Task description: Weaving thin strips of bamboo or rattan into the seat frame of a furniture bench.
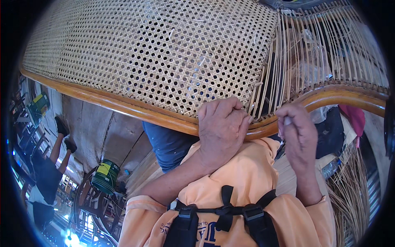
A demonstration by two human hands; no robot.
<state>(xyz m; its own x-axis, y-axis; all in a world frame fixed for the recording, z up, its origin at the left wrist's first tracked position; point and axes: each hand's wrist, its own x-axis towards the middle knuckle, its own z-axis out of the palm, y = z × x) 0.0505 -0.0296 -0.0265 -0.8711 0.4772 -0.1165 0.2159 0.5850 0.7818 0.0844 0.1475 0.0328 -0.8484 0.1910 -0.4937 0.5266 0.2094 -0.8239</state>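
A woven cane panel [164,61] with an open hole pattern spans a curved, varnished wooden frame [111,103]. On the right, only single cane strands [288,61] are strung across, with gaps between them. My left hand [224,125] rests over the front rail at the edge of the weave. Its fingers are curled down, and whatever they grip is hidden beneath them. Just right of it, my right hand [299,133] is closed in a pinch beside the rail, near the lower ends of the strands. What it pinches is too small to make out.
A bundle of loose cane strands [354,193] lies at lower right, near a pink cloth [353,121]. Clear plastic [306,70] shows behind the strung strands. Green buckets [105,177] stand at left. Another person [43,173] is at far left, among dark curved furniture frames [92,201].
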